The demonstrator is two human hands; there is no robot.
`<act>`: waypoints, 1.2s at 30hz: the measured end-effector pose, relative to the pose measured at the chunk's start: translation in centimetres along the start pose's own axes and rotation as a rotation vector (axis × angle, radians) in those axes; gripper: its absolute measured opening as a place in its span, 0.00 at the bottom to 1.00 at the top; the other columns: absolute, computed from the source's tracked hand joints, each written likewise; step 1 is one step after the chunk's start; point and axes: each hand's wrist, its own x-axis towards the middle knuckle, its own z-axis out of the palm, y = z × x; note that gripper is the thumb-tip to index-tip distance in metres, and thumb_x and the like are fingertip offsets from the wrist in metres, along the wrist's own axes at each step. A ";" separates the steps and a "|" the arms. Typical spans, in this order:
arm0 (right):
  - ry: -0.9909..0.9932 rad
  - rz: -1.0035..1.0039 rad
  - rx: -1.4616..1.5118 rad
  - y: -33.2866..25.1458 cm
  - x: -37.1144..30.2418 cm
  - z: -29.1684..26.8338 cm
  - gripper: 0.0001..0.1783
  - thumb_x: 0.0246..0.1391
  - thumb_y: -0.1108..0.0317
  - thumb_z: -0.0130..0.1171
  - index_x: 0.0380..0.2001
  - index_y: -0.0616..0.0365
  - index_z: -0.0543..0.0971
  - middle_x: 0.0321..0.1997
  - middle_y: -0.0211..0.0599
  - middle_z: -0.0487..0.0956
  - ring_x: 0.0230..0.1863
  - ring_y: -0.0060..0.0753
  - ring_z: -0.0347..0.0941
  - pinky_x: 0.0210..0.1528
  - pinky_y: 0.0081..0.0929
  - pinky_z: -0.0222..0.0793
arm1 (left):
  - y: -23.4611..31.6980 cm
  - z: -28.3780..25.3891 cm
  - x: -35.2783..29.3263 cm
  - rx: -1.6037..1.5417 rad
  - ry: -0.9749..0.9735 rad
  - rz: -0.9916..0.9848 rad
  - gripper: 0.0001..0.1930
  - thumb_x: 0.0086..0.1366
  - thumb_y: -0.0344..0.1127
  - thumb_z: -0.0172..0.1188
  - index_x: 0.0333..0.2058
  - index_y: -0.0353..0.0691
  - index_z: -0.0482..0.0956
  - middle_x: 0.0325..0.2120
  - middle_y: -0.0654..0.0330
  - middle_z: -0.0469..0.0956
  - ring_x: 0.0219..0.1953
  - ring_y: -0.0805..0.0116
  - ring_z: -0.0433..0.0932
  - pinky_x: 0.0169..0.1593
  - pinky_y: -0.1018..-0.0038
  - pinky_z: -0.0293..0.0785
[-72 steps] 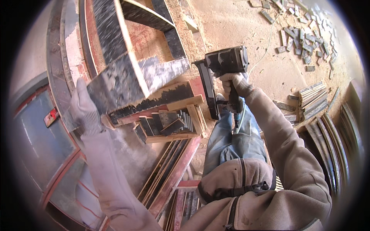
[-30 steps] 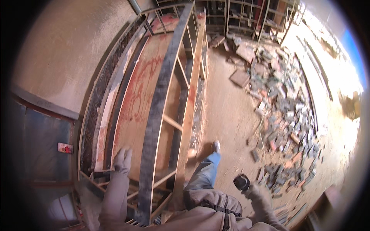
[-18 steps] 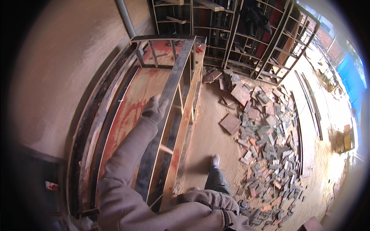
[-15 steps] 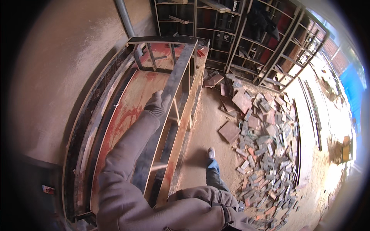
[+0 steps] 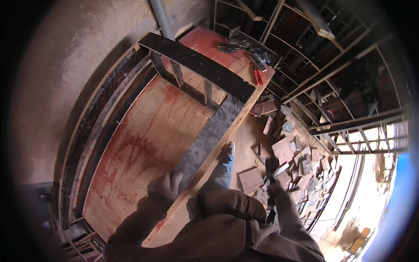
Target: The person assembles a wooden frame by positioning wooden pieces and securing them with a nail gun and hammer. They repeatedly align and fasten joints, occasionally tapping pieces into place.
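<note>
My left hand (image 5: 166, 187), in a grey knitted glove, grips the near part of a dark, dusty board (image 5: 209, 135). This board is the right side of a wooden frame, with a black crosspiece (image 5: 196, 63) at its far end and short uprights (image 5: 207, 91) between. The frame stands on a red, sawdust-covered worktable (image 5: 126, 170). My right hand (image 5: 275, 190) is closed round a dark, long tool (image 5: 271, 168) beside my right hip, over the floor. Shadow hides the tool's exact kind. Red-handled pliers (image 5: 259, 77) lie at the table's far right corner.
Dark small pieces (image 5: 262, 56) are heaped at the table's far end. Broken tiles and offcuts (image 5: 286, 148) litter the floor to the right. Tall ribbed panels (image 5: 349, 87) stand at far right. A wall with a pipe (image 5: 161, 17) borders the left; long curved-looking planks (image 5: 98, 126) lie along it.
My view has turned and come nearer the frame's far end. My left hand now appears lower, nearer my body. My right hand with the dark tool has come into view.
</note>
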 end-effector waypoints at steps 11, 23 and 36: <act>0.152 -0.607 -1.480 -49.8 37.4 13.7 0.58 0.50 0.59 0.65 0.76 0.60 0.44 0.61 0.60 0.75 0.54 0.53 0.80 0.52 0.50 0.78 | 2.6 0.5 1.3 0.209 0.050 -0.209 0.25 0.75 0.54 0.44 0.22 0.47 0.71 0.19 0.53 0.73 0.20 0.46 0.74 0.25 0.55 0.70; 0.023 -1.078 -1.713 -50.6 35.6 25.2 0.59 0.53 0.48 0.67 0.76 0.57 0.42 0.67 0.58 0.64 0.63 0.57 0.67 0.61 0.54 0.67 | 14.9 3.7 13.7 0.190 0.260 -0.653 0.24 0.77 0.53 0.39 0.38 0.45 0.81 0.35 0.55 0.80 0.42 0.49 0.78 0.44 0.52 0.70; -0.576 -0.247 -0.787 -55.2 27.7 25.3 0.09 0.56 0.63 0.62 0.32 0.56 0.75 0.18 0.27 0.70 0.13 0.23 0.68 0.13 0.28 0.63 | 19.2 3.3 19.7 0.010 0.258 -0.523 0.20 0.76 0.50 0.47 0.40 0.42 0.81 0.36 0.51 0.81 0.42 0.48 0.79 0.46 0.55 0.72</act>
